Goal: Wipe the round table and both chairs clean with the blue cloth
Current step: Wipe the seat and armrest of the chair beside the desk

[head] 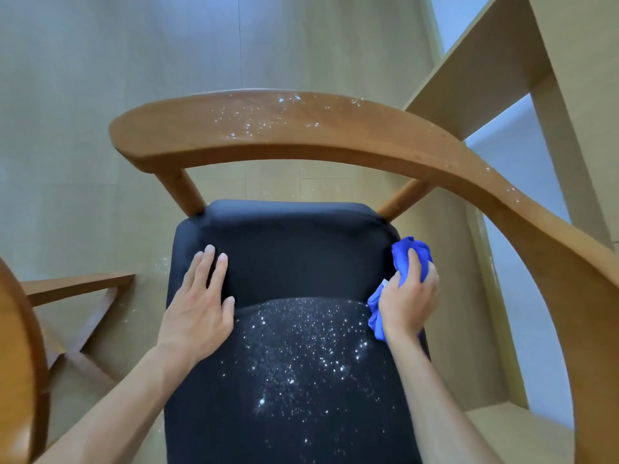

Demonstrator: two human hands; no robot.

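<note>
A wooden chair with a curved backrest rail [301, 135] and a black padded seat [294, 256] fills the view. White specks cover the near half of the seat and dot the top of the rail; the far half of the seat looks clean. My left hand [201, 303] rests flat on the seat's left side, fingers straight. My right hand [410, 299] grips the bunched blue cloth [410, 254] at the seat's right edge.
The rim of a round wooden table [20, 356] curves in at the lower left, with its wooden base struts [80, 286] below. A light wooden shelf frame [495, 72] stands at the right behind the chair. Pale floor lies beyond.
</note>
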